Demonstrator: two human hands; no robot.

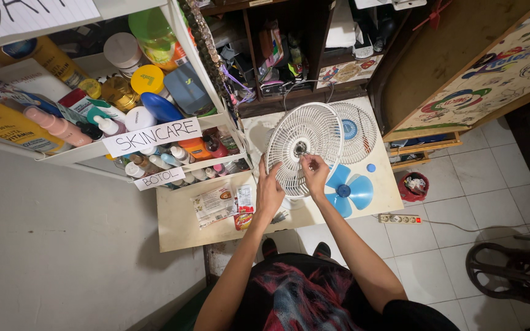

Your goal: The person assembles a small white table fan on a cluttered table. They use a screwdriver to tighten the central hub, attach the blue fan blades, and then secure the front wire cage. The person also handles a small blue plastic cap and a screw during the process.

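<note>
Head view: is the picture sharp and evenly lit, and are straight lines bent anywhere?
In the head view, the centre is sharp and bright: the left hand and right hand on the white fan grille read clearly. The wide lens bows the shelf edges towards the frame sides. The right edge is dark near the chair. No strong glare shows.

The person wears a black short-sleeved shirt [302,294] printed with streaks of red and pale grey-blue across the front. The sleeves end high on the upper arms, leaving both forearms bare to the hands. At twelve o'clock from the shirt, two dark shoes [295,248] show red trim.
</note>
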